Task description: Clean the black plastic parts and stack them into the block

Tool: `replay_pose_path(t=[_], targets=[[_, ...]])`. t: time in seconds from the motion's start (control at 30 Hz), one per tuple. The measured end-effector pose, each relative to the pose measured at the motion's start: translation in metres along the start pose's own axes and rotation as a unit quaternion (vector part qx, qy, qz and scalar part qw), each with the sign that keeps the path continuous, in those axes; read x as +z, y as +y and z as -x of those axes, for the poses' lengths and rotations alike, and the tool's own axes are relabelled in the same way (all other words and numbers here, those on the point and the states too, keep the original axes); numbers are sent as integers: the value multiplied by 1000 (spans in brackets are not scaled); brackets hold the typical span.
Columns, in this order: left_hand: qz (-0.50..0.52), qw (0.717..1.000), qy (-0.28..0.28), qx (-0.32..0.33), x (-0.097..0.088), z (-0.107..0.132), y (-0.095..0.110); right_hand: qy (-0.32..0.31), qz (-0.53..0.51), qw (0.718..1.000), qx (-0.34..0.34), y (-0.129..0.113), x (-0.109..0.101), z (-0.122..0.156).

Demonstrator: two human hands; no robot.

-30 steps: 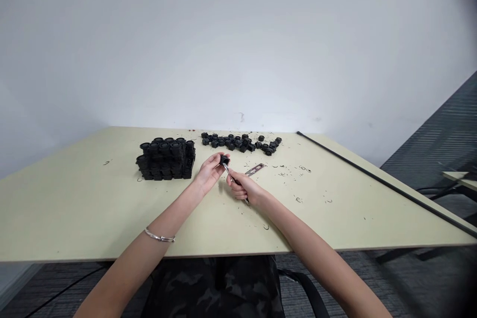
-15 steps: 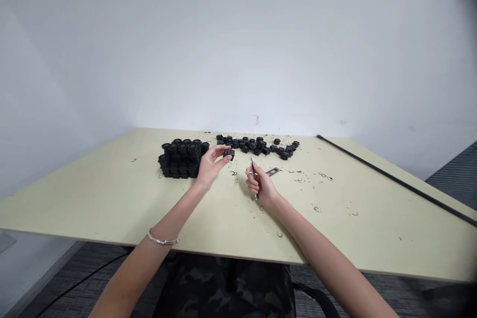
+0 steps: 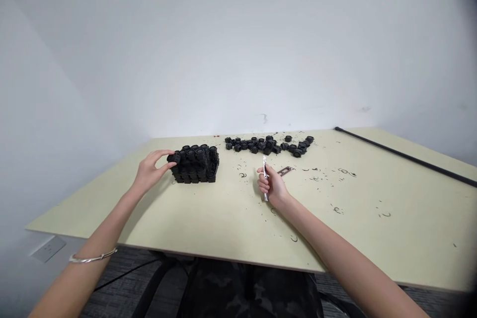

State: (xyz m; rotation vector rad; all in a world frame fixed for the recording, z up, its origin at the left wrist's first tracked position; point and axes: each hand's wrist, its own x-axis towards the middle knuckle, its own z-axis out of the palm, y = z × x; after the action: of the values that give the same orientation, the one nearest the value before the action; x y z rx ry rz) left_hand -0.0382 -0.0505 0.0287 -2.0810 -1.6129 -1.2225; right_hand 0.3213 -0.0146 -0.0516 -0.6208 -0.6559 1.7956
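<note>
Thin silver bracelet (image 3: pixel 93 258) on the bare left forearm (image 3: pixel 108 223), dark camouflage trousers (image 3: pixel 248 290)

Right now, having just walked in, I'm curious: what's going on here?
A person is working at a pale table. Their left hand is on a black plastic piece at the corner of a stacked block of similar pieces. Their right hand holds a slim metal tool. More black pieces lie loose behind, among dark shavings.

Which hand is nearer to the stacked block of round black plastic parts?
Left. The left hand touches the black stack at its left side; the right hand is apart from it, to its right, holding a slim metal tool.
</note>
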Motion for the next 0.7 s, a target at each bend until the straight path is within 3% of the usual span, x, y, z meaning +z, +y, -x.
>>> replay_pose_path(t=[0.13, 0.33, 0.53, 0.7], targets=[[-10, 999, 38, -35, -4, -9, -6, 6, 1, 1000, 0, 1, 1, 1], [-3, 999, -40, -20, -4, -5, -24, 4, 4, 1000, 4, 2, 2, 0], [0, 997, -73, -23, 4, 1, -27, -8, 14, 1000, 2, 3, 2, 1], [-14, 996, -89, 14, 7, -2, -29, -7, 4, 1000, 5, 4, 0, 1]])
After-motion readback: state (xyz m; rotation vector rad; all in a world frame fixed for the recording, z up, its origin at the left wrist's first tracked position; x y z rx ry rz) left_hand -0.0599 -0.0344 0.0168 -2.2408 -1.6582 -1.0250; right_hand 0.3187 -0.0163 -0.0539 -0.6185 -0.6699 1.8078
